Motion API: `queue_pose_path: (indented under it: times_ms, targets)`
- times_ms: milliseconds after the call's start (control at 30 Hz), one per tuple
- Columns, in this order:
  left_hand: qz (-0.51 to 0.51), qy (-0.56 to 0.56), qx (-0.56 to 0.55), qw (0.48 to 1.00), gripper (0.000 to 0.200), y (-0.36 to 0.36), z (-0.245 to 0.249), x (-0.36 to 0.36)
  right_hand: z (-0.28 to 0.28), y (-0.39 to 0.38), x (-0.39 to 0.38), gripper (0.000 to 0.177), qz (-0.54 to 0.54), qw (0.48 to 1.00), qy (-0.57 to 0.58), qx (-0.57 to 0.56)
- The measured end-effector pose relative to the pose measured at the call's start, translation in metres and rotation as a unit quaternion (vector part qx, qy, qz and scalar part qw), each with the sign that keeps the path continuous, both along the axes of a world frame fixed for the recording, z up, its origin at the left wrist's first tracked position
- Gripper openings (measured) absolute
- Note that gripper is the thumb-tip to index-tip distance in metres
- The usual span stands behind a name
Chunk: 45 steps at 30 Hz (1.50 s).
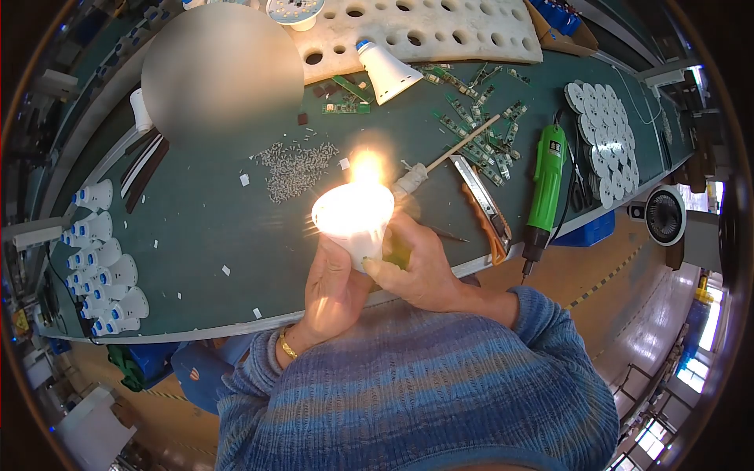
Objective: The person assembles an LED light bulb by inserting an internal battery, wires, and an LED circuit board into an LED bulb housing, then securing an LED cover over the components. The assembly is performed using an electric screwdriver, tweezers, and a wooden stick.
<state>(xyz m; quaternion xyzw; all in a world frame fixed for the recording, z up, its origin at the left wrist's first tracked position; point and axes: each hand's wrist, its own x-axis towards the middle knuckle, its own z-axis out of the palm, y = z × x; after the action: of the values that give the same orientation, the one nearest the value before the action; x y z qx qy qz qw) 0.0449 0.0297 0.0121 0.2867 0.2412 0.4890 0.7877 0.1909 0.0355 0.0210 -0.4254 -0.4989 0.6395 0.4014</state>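
Observation:
A white cup-shaped lamp housing [363,245] is held upright near the bench's front edge, its round top glowing so brightly that details there are lost. My left hand [334,286] wraps round its lower left side, with a gold bracelet at the wrist. On the right side, my right hand [420,263] grips the same housing with thumb and fingers. Just behind lies a stick [463,144] with a whitish wrapped end. A pile of small screws [294,169] lies beyond my hands, and a cutter knife [483,208] rests to their right.
Green electric screwdriver [547,177] and scissors [580,188] lie at right, beside stacked white discs [603,141]. Circuit boards [479,125] are scattered behind. White housings [106,267] stand at left. A foam board [424,35] and one housing [389,74] are at the back.

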Motion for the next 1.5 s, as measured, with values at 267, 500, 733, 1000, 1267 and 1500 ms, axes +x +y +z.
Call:
queue_pose_path:
  times_ms: [267, 500, 733, 1000, 1267, 1500]
  targets:
    - [0.022, -0.002, -0.005, 1.0, 0.053, 0.003, -0.013, 0.003, -0.019, -0.001, -0.006, 0.064, -0.004, 0.989, 0.134, -0.058]
    - [0.028, -0.005, -0.094, 0.995, 0.05, 0.007, 0.003, 0.007, -0.012, 0.007, 0.004, 0.06, 0.031, 0.994, 0.05, -0.088]
    - [0.007, 0.115, -0.065, 0.991, 0.053, 0.008, 0.008, -0.002, -0.006, 0.009, 0.004, 0.058, 0.022, 0.994, 0.045, -0.098]
    - [0.007, 0.252, -0.026, 0.967, 0.061, 0.009, 0.004, -0.009, -0.003, 0.008, 0.002, 0.058, -0.012, 0.991, 0.087, -0.099]
    - [0.11, 0.369, 0.079, 0.919, 0.056, 0.015, 0.004, -0.021, 0.008, 0.012, 0.008, 0.054, 0.028, 0.987, 0.092, -0.126]
    - [0.03, 0.167, -0.044, 0.985, 0.051, 0.017, 0.007, -0.017, 0.012, 0.015, 0.0, 0.055, 0.034, 0.972, 0.131, -0.191]
